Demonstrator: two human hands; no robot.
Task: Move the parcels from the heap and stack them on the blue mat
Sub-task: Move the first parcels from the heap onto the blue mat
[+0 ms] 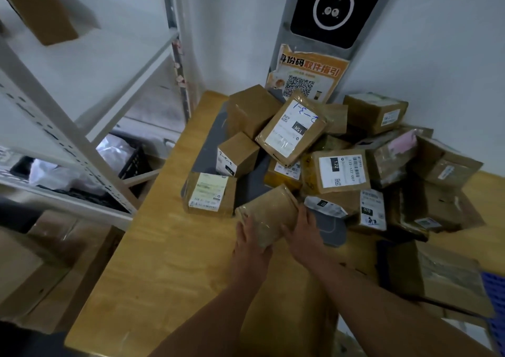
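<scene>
A heap of brown cardboard parcels [341, 170] with white labels covers the far right of the wooden table [169, 247]. Both my hands hold one tape-wrapped brown parcel [269, 211] at the heap's near edge. My left hand [252, 243] grips its near end, and my right hand [303, 233] grips its right side. A grey-blue mat [254, 181] lies under the heap's left part. On it sit a labelled flat box [209, 194] and a small upright box [237, 154].
White metal shelving [68, 137] stands to the left, with a black crate [134, 162] and white bags below. A grey kiosk [328, 28] with an orange poster stands behind the heap. Large cartons [437, 274] and a blue crate [494, 302] are at the right.
</scene>
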